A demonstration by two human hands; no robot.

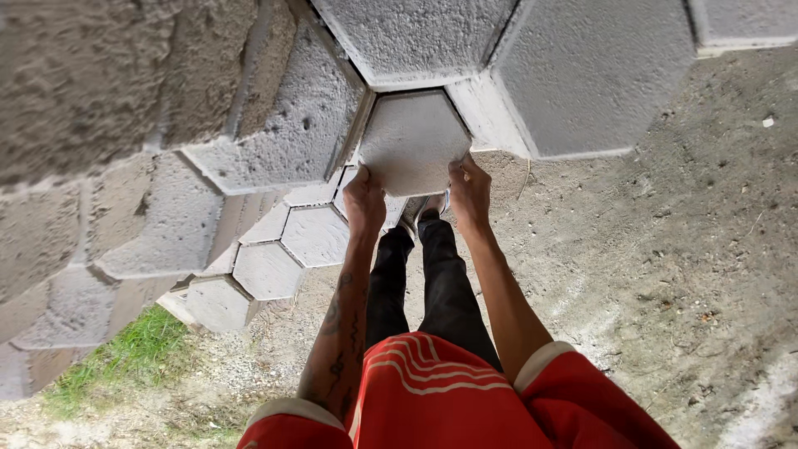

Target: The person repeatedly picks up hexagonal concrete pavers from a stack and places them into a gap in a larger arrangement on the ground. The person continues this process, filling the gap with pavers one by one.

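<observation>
Gripping: left hand (364, 198) and right hand (469, 187) are each clamping a lower edge of the grey hexagonal paver (413, 141).
Paver position: it is sitting among the stacked pavers (299, 125), touching neighbours on the upper sides.
Fingers: tips are hiding under the block.
Feet: shoes (422, 208) are mostly lying hidden behind the hands.
Ground: gravel (665, 249) is running out of frame at right.

Outdoor paving yard (stacked hexagonal pavers (274, 133)), dirt ground (665, 249)
</observation>
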